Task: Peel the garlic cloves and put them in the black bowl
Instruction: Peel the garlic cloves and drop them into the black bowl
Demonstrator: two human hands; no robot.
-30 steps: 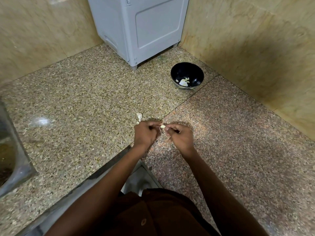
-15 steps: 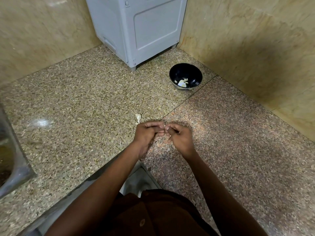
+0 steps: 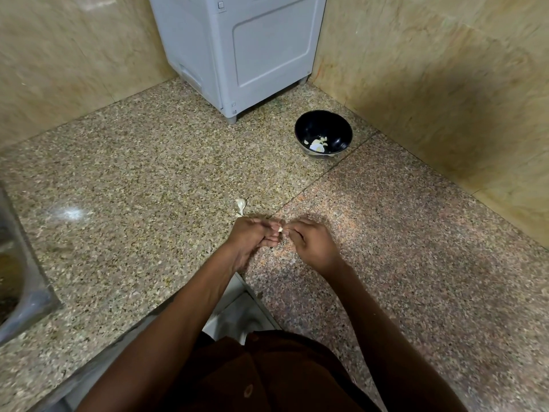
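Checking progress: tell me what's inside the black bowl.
The bowl holds a few pale garlic pieces near its front. Its near wall hides anything lower down, so no exact count.

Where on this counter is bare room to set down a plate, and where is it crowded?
Free: the counter between the sink and the grey appliance; also right of the black bowl toward the wall. Crowded: around both hands and the loose garlic piece.

The person wears a dark brown shirt with a collar and a round brown button on its front, seemingly the same cloth throughout, though it is blurred. Above the shirt, both forearms are bare, with no sleeves, rings or watch.
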